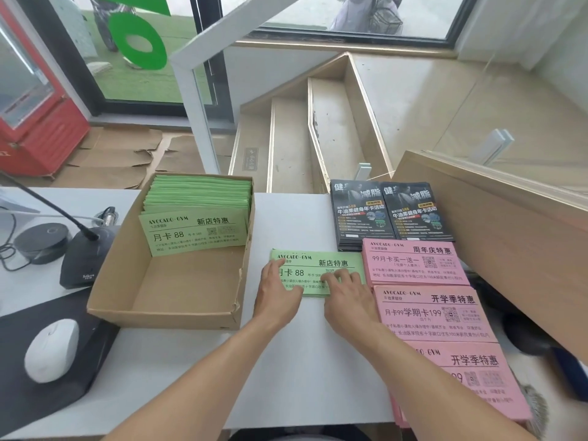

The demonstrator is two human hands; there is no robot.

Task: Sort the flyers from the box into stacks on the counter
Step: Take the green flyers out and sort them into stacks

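A shallow cardboard box [178,313] sits on the white counter [302,370], with a leaning row of green flyers [194,230] at its far end. Right of the box lies a small stack of green flyers [318,261]. My left hand [278,294] rests flat on that stack's left part with straight fingers. My right hand [346,294] presses on its right part, fingertips down. Further right lie a pink flyer stack [413,262], two more pink stacks [432,313] [467,377], and two dark flyer stacks [362,211] [416,211].
A desk microphone [82,259], a round black puck [41,240] and cables stand left of the box. A white mouse [52,348] lies on a black pad at the near left. A wooden ledge [496,224] rises on the right. Stairs drop away behind the counter.
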